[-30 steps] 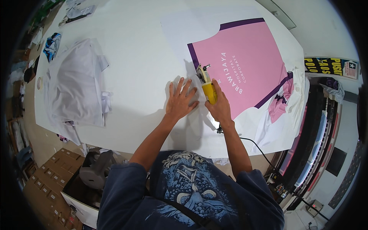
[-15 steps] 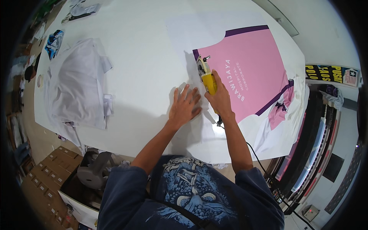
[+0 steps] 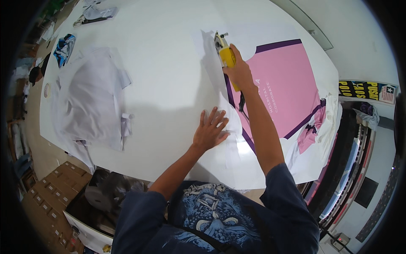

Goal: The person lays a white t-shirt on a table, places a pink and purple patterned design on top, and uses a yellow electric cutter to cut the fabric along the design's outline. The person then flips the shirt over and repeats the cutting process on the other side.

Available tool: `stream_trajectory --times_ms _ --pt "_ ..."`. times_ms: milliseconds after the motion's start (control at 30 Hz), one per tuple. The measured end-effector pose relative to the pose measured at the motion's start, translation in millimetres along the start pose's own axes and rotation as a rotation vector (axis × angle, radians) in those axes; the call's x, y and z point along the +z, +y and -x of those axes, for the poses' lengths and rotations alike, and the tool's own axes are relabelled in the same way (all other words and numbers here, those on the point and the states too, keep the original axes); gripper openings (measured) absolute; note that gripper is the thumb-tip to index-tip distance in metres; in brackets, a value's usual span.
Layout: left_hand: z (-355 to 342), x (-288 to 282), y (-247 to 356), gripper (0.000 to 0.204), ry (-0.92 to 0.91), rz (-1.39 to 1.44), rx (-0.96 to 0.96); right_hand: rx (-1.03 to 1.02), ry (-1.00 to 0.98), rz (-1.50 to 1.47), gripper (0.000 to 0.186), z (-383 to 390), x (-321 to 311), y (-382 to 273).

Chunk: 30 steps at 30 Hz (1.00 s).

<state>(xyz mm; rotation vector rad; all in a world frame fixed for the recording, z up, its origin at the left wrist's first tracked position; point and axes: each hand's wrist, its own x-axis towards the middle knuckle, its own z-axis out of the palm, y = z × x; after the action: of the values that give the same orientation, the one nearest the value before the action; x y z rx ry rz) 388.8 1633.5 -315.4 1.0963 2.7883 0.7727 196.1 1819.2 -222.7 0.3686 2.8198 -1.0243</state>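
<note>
My right hand (image 3: 241, 75) is closed around the yellow body of an electric rotary fabric cutter (image 3: 227, 56). The cutter's round head points away from me, past the far left corner of a pink fabric panel (image 3: 287, 74) with purple borders and white lettering. Its cord trails back beneath my right forearm. Spread and flat, my left hand (image 3: 210, 130) presses on the table beside a loose white strip of fabric (image 3: 232, 118). That strip runs along the panel's left purple edge, and my fingertips and thumb reach it.
White fabric pieces (image 3: 91, 97) lie piled on the left of the white table (image 3: 165, 76). A blue, black and white cloth (image 3: 64, 50) is behind them. Pink and purple scraps (image 3: 308, 137) lie at the right edge, near fabric rolls (image 3: 347, 169). Cardboard (image 3: 55, 199) covers the lower left floor.
My right hand has pushed the cutter farther away, along and beyond the panel's left edge. A white strip now lies apart there. My left hand is slightly right and nearer me.
</note>
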Motion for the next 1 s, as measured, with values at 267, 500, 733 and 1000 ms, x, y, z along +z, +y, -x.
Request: stream_trajectory --times_ms 267,500,733,1000 --pt "9.5 0.4 10.1 0.069 -0.029 0.052 0.052 0.096 0.001 0.019 0.107 -124.9 -2.6 -41.6" --pt "87.2 49.1 137.8 0.071 -0.872 0.537 0.786 0.232 0.028 -0.49 0.113 -47.2 -31.4 23.9" --pt "27.4 52.4 122.0 0.036 -0.77 1.136 0.265 0.266 0.19 -0.835 0.097 148.4 -101.5 115.3" --pt "-241.2 26.4 14.6 0.039 0.015 0.289 0.202 0.433 0.584 -1.065 0.068 324.0 -138.7 200.2"
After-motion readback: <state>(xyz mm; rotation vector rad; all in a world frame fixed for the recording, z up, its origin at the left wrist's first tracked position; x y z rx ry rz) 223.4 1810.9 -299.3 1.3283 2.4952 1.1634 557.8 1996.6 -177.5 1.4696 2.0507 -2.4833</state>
